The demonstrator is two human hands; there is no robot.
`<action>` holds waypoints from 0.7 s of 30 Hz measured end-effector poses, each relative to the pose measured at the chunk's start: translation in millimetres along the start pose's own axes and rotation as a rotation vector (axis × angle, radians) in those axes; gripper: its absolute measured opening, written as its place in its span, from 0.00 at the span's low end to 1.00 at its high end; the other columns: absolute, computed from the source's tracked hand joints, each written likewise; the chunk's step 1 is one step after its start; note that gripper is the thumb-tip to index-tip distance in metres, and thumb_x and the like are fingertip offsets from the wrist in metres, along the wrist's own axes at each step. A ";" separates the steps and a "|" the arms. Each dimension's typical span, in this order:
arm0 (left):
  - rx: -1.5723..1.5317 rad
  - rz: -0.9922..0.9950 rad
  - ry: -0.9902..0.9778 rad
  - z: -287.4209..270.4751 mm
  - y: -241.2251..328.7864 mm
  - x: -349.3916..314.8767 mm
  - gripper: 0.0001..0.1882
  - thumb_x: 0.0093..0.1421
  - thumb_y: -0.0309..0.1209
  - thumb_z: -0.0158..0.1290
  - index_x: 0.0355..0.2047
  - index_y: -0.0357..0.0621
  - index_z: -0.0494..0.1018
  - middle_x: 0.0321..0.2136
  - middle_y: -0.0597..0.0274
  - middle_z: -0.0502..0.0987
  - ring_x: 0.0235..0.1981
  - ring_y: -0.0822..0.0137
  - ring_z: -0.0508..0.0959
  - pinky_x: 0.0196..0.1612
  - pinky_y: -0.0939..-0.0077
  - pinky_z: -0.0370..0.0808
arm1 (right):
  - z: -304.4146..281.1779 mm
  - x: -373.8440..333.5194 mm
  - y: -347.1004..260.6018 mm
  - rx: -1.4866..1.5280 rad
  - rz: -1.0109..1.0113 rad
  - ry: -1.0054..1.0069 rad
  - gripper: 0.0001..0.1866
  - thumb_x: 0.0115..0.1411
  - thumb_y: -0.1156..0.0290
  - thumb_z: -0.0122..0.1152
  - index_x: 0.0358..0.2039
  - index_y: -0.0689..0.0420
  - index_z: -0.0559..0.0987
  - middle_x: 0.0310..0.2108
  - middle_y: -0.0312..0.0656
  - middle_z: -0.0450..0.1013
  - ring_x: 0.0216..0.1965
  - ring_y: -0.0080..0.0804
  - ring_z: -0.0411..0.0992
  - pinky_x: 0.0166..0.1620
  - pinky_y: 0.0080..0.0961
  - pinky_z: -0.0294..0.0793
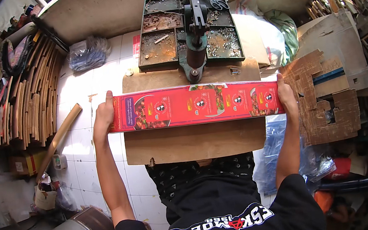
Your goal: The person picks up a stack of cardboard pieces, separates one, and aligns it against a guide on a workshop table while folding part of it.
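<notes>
A long red printed strip (183, 108), with food pictures and round emblems on it, spans the space between my hands, above a brown wooden board (197, 142). My left hand (104, 113) grips its left end, thumb on top, and my right hand (286, 92) grips the right end the same way; the fingers beneath are hidden. Just beyond the strip's far edge stands a dark hand press (197, 56), its base on the board. A small metal piece (235, 71) lies on the board to the right of the press.
Behind the press, a green compartment tray (159, 65) holds small metal parts and scissors (215, 1). Stacked flat boards (31, 96) line the left, near a leaning cardboard tube (60, 138). Torn cardboard (331, 127) and clear blue plastic sheets (271, 149) lie to the right.
</notes>
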State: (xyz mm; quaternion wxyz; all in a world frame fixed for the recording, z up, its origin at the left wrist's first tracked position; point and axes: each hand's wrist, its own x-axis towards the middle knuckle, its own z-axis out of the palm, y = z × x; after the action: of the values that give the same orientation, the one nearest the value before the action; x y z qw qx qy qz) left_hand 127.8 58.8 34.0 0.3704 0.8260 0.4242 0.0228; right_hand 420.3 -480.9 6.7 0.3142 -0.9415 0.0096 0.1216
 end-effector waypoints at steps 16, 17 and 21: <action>-0.306 -0.018 -0.098 8.3 6.3 8.3 0.45 0.67 0.65 0.31 0.38 0.28 0.77 0.31 0.47 0.80 0.34 0.62 0.79 0.45 0.68 0.74 | 1.0 -1.6 -0.3 0.540 0.085 -0.141 0.43 0.68 0.36 0.32 0.44 0.68 0.79 0.39 0.51 0.79 0.42 0.35 0.75 0.50 0.33 0.72; -0.367 -0.004 -0.127 7.3 7.1 7.3 0.45 0.67 0.65 0.31 0.41 0.28 0.76 0.34 0.47 0.80 0.36 0.63 0.79 0.46 0.69 0.74 | -1.4 -4.8 -1.7 0.644 0.091 -0.185 0.40 0.69 0.38 0.34 0.46 0.66 0.79 0.41 0.48 0.79 0.42 0.32 0.75 0.49 0.31 0.72; -0.592 -0.028 -0.218 0.8 -8.9 12.5 0.46 0.66 0.66 0.29 0.56 0.30 0.66 0.47 0.46 0.75 0.50 0.63 0.75 0.54 0.69 0.72 | -6.3 -19.8 7.9 0.841 0.001 -0.236 0.32 0.72 0.45 0.38 0.55 0.64 0.72 0.49 0.45 0.75 0.47 0.27 0.73 0.51 0.28 0.72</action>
State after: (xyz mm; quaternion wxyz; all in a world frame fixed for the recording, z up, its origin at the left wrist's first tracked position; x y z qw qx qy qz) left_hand 130.0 70.5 24.4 0.6384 0.6739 0.3681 0.0518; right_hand 401.8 -492.1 11.6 0.6692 -0.7112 0.0226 0.2141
